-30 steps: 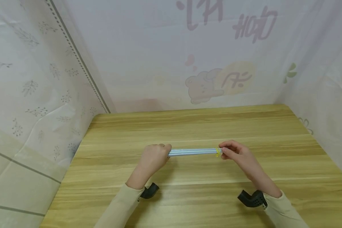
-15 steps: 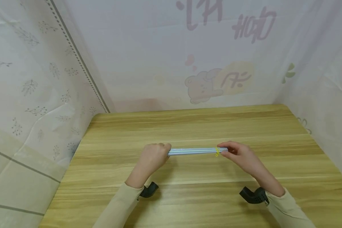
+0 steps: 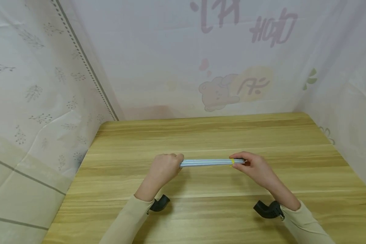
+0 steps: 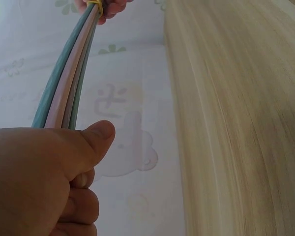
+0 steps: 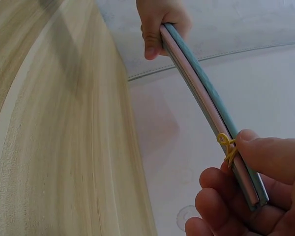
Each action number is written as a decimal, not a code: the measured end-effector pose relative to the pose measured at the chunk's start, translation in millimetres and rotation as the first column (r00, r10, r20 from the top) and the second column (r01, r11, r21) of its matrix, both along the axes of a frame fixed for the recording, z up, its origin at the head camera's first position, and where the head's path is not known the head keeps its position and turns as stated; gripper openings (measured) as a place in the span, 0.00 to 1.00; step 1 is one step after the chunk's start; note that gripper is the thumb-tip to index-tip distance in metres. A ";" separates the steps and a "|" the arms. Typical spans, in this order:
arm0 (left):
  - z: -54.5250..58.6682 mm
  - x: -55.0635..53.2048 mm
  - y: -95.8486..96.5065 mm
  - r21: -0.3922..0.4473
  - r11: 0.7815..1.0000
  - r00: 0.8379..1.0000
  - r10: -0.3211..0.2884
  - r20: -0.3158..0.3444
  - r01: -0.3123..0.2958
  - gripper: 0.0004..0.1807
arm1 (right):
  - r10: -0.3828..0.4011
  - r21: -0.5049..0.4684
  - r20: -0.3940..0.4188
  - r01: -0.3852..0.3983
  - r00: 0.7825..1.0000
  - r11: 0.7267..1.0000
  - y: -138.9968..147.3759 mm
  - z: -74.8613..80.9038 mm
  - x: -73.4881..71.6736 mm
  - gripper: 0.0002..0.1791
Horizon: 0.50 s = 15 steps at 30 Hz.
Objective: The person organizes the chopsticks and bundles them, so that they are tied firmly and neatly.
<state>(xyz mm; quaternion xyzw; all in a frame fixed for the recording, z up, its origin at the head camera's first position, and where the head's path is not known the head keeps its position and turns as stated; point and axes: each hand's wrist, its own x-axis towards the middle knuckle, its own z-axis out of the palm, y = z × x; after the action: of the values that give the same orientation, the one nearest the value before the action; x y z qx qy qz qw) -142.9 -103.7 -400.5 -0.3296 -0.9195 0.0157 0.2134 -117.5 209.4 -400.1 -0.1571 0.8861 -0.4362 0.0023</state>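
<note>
A bundle of slim, pencil-like sticks (image 3: 205,162) in teal and pink is held level over the wooden table. My left hand (image 3: 166,167) grips its left end, fingers curled round it and thumb along the side. Near the other end a yellow rubber band (image 5: 227,147) is wound round the sticks, with small loops standing out. At that band the thumb and fingertips of my right hand (image 3: 254,169) pinch from either side. The stick ends (image 5: 258,202) stick out past the band into the hollow of the right palm.
Below both hands lies the wood-grain table (image 3: 201,135). Pale printed curtains (image 3: 158,67) hang behind it and along both sides. Each wrist wears a black camera mount (image 3: 268,209) close above the tabletop.
My right hand shifted slightly right, leaving the stick ends in view, then came back left so its fingertips are at the rubber band. My left hand has stayed put.
</note>
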 end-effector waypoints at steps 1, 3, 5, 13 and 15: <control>0.2 0.1 0.2 0.000 1.000 1.000 0.000 0.001 0.000 0.19 | 0.005 0.003 -0.011 -0.005 1.000 1.000 -0.5 -0.3 -0.3 0.14; 0.7 0.2 0.6 0.004 1.000 1.000 0.000 0.004 0.000 0.19 | 0.011 0.010 -0.030 -0.011 0.999 1.000 -1.0 -0.9 -0.5 0.14; 1.1 0.1 1.0 0.006 1.000 1.000 0.000 0.005 0.000 0.19 | 0.011 0.012 -0.044 -0.011 0.999 1.000 -1.2 -1.1 -0.5 0.14; -0.3 -0.6 0.0 0.002 1.000 1.000 -0.002 0.015 0.002 0.19 | 0.020 0.035 -0.075 -0.018 0.997 0.999 -2.4 -1.0 0.2 0.14; -0.4 -0.3 -0.4 0.004 1.000 1.000 -0.005 0.017 0.005 0.18 | 0.022 0.041 -0.093 -0.018 0.995 0.999 -3.2 -1.4 0.4 0.14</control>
<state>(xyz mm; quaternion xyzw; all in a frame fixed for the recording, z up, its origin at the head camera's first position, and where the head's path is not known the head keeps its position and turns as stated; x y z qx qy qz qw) -143.3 -104.1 -400.9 -0.3315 -0.9206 0.0107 0.2060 -117.1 206.2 -401.4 -0.1861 0.8921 -0.4104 -0.0315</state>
